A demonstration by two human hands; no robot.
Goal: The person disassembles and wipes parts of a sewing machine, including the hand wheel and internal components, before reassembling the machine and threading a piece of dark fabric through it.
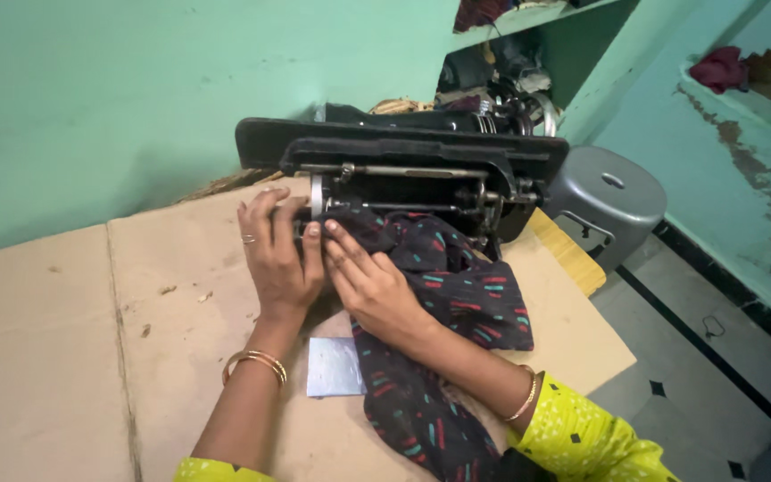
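Yellow-green sleeves w/ black dots; gold bangles both wrists; finger ring.

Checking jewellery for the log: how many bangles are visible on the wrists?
2: one bangle on the left wrist, one bangle on the right wrist, beside the yellow sleeve. More could be hidden.

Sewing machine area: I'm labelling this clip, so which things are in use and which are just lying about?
In use: sewing machine, tipped back; dark patterned cloth; left hand and right hand, both at the machine's underside.

Lying about: grey stool; small blue-grey sheet; cardboard-covered table; shelf clutter.
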